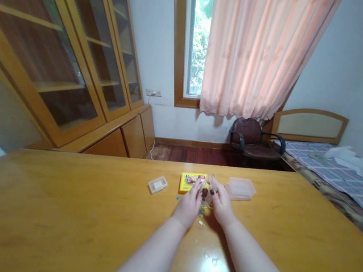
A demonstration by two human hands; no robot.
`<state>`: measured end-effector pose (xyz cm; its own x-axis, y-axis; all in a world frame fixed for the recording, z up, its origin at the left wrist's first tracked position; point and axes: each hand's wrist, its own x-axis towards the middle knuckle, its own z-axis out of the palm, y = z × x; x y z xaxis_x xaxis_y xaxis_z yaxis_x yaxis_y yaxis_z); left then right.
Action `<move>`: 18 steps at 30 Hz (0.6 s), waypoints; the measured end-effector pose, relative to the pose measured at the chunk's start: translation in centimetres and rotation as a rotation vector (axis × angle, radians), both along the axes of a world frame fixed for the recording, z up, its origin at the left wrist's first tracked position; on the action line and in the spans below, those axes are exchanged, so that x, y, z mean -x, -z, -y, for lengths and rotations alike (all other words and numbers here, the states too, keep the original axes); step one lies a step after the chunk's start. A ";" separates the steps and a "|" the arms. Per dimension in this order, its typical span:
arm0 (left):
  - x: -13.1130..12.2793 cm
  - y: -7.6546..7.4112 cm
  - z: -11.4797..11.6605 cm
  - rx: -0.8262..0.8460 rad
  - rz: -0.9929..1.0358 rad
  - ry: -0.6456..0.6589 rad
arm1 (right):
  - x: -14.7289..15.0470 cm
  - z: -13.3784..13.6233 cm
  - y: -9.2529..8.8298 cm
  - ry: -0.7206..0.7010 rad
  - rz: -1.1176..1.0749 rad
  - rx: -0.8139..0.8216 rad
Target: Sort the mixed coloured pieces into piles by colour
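Note:
Between my two hands is a small clear plastic bag [205, 194] with dark reddish-brown pieces in it. My left hand [189, 204] grips its left side, fingers bent around it. Dark-nailed fingers of my right hand [222, 204] pinch the right side. Just below the bag, several tiny blue, yellow and pale pieces [200, 223] lie scattered on the table. One blue piece [177, 198] lies apart, left of my left hand. Behind the hands is a flat yellow printed box [185, 186], partly hidden by my fingers.
A small clear box [151, 186] with something white in it lies to the left on the wooden table [73, 211]. Right of my hands are pinkish clear plastic containers [248, 189]. Beyond the table stand an armchair [247, 134], a bed [358, 179] and a glass-door cabinet [98, 75].

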<state>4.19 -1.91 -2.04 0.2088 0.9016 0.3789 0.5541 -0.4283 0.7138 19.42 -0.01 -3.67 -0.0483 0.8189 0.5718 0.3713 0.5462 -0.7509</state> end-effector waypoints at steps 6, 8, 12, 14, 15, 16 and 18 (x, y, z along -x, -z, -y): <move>-0.1 -0.4 0.4 -0.075 -0.035 0.034 | -0.2 -0.2 0.1 -0.064 -0.094 -0.006; -0.1 -0.3 0.4 -0.094 -0.015 0.041 | -0.1 -0.1 0.0 -0.084 -0.131 0.013; -0.2 0.0 0.2 -0.085 0.046 0.050 | 0.3 0.3 -0.5 -0.151 -0.201 0.059; -0.2 0.3 0.2 -0.058 0.081 0.069 | 0.4 0.5 -0.8 -0.180 -0.221 0.068; -0.2 0.4 0.1 -0.041 0.099 0.078 | 0.4 0.5 -0.9 -0.191 -0.221 0.070; -0.2 0.6 0.1 -0.025 0.118 0.085 | 0.4 0.6 -0.9 -0.197 -0.217 0.070; -0.1 0.8 0.0 -0.004 0.152 0.089 | 0.3 0.6 -1.0 -0.206 -0.208 0.068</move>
<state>4.28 -1.91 -2.85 0.2272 0.8806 0.4158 0.3997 -0.4737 0.7848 19.11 -0.63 -2.63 -0.1049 0.8410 0.5307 0.0923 0.5396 -0.8368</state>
